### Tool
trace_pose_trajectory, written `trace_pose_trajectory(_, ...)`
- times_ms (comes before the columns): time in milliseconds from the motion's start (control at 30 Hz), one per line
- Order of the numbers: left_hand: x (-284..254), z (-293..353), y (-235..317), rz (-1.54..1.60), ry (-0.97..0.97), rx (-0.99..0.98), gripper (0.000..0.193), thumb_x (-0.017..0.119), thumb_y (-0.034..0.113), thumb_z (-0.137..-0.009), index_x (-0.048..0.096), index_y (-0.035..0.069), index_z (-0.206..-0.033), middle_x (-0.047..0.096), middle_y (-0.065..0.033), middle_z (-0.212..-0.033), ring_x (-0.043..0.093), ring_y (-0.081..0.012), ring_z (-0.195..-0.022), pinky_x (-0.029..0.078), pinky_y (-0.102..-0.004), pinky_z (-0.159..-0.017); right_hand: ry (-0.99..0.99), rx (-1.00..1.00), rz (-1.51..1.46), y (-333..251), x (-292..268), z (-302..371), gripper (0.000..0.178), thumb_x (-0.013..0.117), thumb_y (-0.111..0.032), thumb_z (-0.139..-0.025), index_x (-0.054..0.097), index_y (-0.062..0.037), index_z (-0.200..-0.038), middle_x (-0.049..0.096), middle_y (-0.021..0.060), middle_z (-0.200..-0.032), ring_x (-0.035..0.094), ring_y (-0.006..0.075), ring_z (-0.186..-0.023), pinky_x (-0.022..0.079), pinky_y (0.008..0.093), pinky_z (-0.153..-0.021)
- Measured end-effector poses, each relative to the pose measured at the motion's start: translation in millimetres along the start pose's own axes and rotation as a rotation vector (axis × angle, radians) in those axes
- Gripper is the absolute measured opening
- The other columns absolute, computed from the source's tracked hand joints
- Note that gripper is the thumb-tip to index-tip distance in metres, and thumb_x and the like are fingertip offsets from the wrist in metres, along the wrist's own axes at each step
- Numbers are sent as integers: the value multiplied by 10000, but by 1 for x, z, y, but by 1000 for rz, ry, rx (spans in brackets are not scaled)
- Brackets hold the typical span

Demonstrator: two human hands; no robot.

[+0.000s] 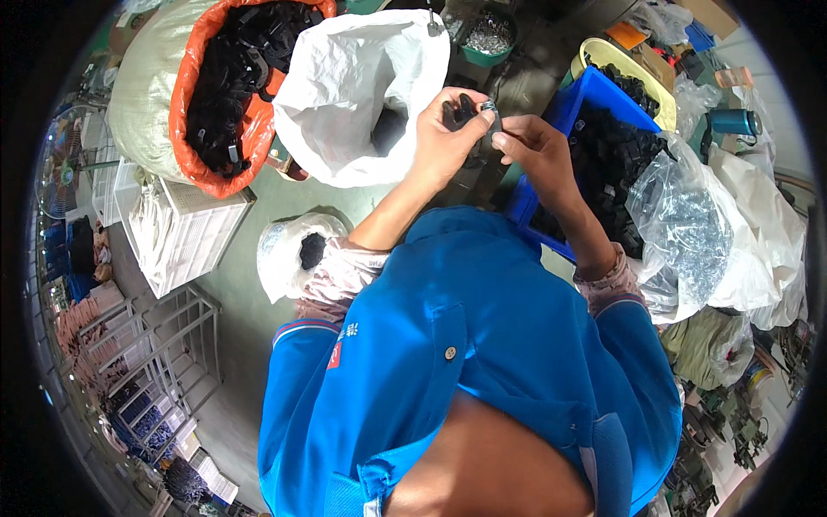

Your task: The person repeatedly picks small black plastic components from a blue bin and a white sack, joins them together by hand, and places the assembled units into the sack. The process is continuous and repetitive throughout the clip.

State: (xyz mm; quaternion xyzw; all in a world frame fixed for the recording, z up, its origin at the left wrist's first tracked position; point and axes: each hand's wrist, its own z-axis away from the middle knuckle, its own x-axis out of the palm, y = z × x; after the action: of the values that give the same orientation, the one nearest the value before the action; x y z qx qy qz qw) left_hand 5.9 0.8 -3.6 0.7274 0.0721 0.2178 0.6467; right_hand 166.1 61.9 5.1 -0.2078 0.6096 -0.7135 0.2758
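Grey-green concrete floor (250, 284) is showing between heaps of sacks and crates in a crowded workshop, seen from above over a person in a blue work shirt (482, 345).

Both forearms are reaching forward and up from the body, and the hands are meeting in front of the chest. The left hand (444, 133) is curling around a small clutch of black plastic parts (463, 110), fingers closed on them, palm turned inward. The right hand (534, 146) is pinching narrow, its fingertips pressing a small metal ring (488, 106) against the black parts, so that the two hands are touching at that spot. How the ring sits on the part is too small to tell.

Just beyond the left hand a white woven sack (362, 86) is gaping open, and beside it an orange-lined sack (224, 95) is brimming with black parts. Under the right forearm a blue crate (573, 103) is holding more black pieces, with a yellow tray (616, 56) behind it and a clear plastic bag (689, 224) slumping against its near side. A small white bag (289, 250) with dark pieces is lying by the left elbow. A white ribbed crate (185, 237) is standing at the left, near metal racks (164, 345). A green bowl (487, 39) of shiny small pieces is sitting at the top.
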Motion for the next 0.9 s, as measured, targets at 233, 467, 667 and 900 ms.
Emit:
trace_pose_trajectory(233, -23, -15, -5, -356, -155, 227, 59, 675, 11, -802, 632, -10, -835, 651, -46, -932, 607, -83, -755, 502, -231, -681, 54, 82, -384, 4, -13, -7, 309, 630, -145, -915, 575, 71, -1129, 638, 140, -1036, 657, 227, -925, 550, 316, -814)
trace_pose_trajectory(467, -20, -16, -8, -446, -116, 261, 85, 688, 42, -796, 623, -10, -814, 654, -36, -836, 605, -82, -713, 482, -223, -659, 19, 77, -530, 12, -19, -9, 280, 623, -69, -915, 592, 58, -1162, 647, 138, -1080, 652, 213, -983, 532, 327, -915)
trace_pose_trajectory(667, -15, -12, -4, -170, -109, -171, 122, 689, 58, -824, 599, -2, -767, 655, -53, -769, 628, -74, -667, 481, -210, -609, 37, -90, -354, 20, -18, -11, 271, 614, -49, -917, 601, 58, -1166, 652, 137, -1083, 650, 201, -988, 532, 324, -904)
trace_pose_trajectory(900, -17, -12, -8, 246, -74, -370, 179, 620, 172, -936, 555, 11, -978, 598, -75, -883, 622, -145, -750, 537, -293, -645, 102, 46, -431, 26, -19, -19, 319, 625, -115, -918, 597, 41, -1196, 659, 152, -1070, 655, 219, -971, 544, 331, -834)
